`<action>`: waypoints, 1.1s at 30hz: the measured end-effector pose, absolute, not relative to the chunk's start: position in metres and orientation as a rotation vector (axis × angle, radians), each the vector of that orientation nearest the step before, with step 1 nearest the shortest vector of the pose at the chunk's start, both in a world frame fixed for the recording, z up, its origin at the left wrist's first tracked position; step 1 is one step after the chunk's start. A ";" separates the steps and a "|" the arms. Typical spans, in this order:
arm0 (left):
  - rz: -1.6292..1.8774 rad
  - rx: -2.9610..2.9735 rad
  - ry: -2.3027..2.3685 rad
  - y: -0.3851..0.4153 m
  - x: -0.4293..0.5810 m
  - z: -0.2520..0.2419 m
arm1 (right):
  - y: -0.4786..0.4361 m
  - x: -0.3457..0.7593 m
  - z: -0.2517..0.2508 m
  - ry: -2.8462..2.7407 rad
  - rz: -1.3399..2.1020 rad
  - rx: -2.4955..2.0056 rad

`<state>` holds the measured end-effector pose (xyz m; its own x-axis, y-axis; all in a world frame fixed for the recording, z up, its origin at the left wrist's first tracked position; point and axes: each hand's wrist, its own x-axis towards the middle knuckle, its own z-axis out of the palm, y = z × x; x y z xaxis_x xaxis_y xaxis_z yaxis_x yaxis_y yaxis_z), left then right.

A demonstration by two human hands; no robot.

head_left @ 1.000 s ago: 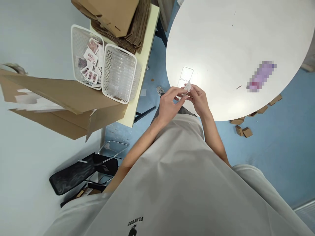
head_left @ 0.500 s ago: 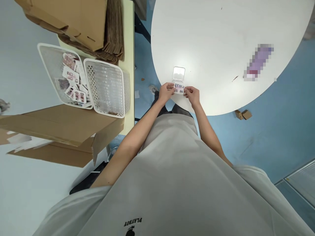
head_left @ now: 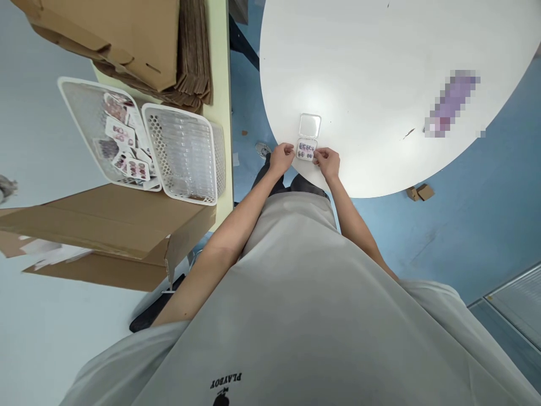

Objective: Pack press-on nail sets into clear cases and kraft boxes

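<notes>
A small clear plastic case (head_left: 310, 125) lies on the white round table near its front edge, its lid tipped back away from me. In its base sits a card of purple and pink press-on nails (head_left: 306, 150), set in two rows. My right hand (head_left: 328, 162) has its fingertips pinched at the right edge of the case. To the left of the case is my left hand (head_left: 282, 159), fingers bent and slightly apart, with a narrow gap to the case and nothing visible in them.
On a side table to the left, one white basket (head_left: 88, 132) holds nail cards; another (head_left: 213, 160) holds stacked clear cases. Flattened cardboard boxes (head_left: 139, 39) lie behind them, an open carton (head_left: 114, 217) in front. A blurred purple object (head_left: 454, 101) lies right on the round table (head_left: 372, 73).
My left hand has let go of the case's left side and drawn back a little to the left. My right hand stays at the right edge.
</notes>
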<state>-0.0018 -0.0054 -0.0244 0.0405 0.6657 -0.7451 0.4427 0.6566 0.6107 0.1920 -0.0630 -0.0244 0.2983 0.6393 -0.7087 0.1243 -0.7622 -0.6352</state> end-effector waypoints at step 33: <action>0.396 0.609 1.263 -0.043 0.034 0.038 | -0.096 0.252 0.039 -0.622 1.754 -1.613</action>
